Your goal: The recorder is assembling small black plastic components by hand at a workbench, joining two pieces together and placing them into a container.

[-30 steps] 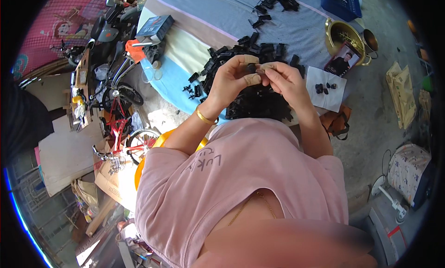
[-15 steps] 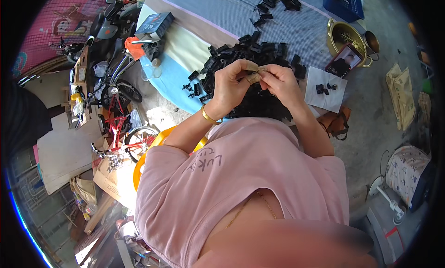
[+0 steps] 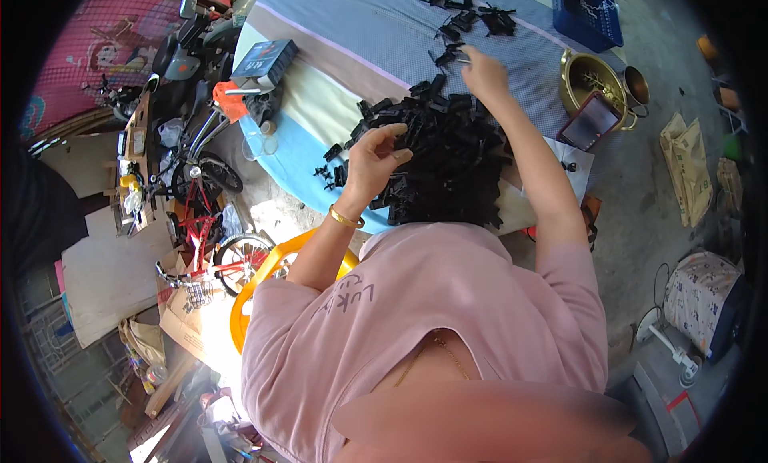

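So the big heap of black plastic parts (image 3: 444, 163) is the main thing here, sitting on a striped tablecloth (image 3: 320, 87) right up against the wearer's front, probably because that keeps the bulk of it in easy reach of both hands. The left hand (image 3: 378, 160) hangs over the heap's left edge, thumb and fingers curled with just a narrow gap between them, kinda like a pinch; everything behind is black, so I can't tell if there's a small piece in there. The right hand (image 3: 484, 72) is stretched out past the heap's far side, fingers bunched close by a loose cluster of black pieces (image 3: 446, 55). There's a little pale bit at its fingertips, but I honestly can't tell if it's gripped or even what it is. That cluster is well clear of the heap, I'd guess so the two don't get mixed. Off to the heap's right there's a phone (image 3: 590, 123) tilted up by a brass-coloured pot (image 3: 567, 77), likely propped for viewing, and nearer in, white paper (image 3: 578, 181) partly behind the right forearm, maybe laid out so the tiny dark bits (image 3: 570, 166) on it show up.
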Motion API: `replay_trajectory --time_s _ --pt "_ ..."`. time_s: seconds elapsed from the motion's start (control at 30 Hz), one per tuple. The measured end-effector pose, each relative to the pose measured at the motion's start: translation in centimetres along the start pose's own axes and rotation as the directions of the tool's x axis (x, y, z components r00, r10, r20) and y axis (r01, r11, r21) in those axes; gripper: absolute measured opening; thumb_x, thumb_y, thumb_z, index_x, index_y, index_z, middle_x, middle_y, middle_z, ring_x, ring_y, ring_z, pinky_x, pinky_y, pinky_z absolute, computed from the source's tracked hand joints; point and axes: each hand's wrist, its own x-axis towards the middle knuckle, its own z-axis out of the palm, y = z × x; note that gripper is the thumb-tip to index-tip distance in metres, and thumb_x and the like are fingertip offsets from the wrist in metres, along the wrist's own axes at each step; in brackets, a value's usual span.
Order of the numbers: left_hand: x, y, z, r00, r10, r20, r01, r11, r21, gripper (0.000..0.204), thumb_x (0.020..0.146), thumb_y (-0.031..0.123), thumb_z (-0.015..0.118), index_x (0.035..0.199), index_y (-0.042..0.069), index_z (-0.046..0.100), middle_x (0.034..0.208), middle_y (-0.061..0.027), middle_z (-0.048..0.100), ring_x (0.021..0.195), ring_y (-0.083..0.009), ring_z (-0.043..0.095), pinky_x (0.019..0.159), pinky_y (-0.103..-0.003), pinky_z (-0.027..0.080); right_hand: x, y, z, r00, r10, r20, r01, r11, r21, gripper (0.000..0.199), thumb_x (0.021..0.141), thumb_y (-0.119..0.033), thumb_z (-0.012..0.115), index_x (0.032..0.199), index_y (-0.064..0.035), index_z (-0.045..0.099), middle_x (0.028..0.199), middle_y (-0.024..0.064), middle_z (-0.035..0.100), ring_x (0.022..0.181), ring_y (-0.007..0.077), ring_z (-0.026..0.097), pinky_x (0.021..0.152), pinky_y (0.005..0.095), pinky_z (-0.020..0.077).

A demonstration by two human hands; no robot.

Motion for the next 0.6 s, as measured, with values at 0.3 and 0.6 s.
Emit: replay_trajectory --time_s 0.3,0.6 --pt "0.0 0.9 0.8 0.983 -0.040 0.177 0.026 0.996 0.081 0.047 0.068 0.001 0.070 0.112 0.005 0.057 0.087 -0.0033 0.058 0.081 -0.0090 0.055 0.074 -0.023 0.048 5.0 4.9 5.1 0.983 0.064 0.170 -0.036 0.986 -0.162 0.033 0.076 -0.008 0.048 0.108 -0.0125 0.056 0.091 0.0170 0.062 0.083 0.0347 0.060 0.073 0.0450 0.0468" --pt "0.6 2.9 0.6 0.945 0.149 0.290 -0.235 0.928 0.290 0.037 0.072 0.009 0.067 0.108 0.007 0.059 0.093 -0.0067 0.062 0.083 -0.0166 0.057 0.067 -0.026 0.045 1.1 3.7 1.8 0.977 0.145 0.153 -0.136 0.988 -0.071 0.020 0.074 -0.017 0.052 0.087 -0.0058 0.063 0.086 0.0186 0.063 0.081 0.0352 0.061 0.071 0.0451 0.0475"
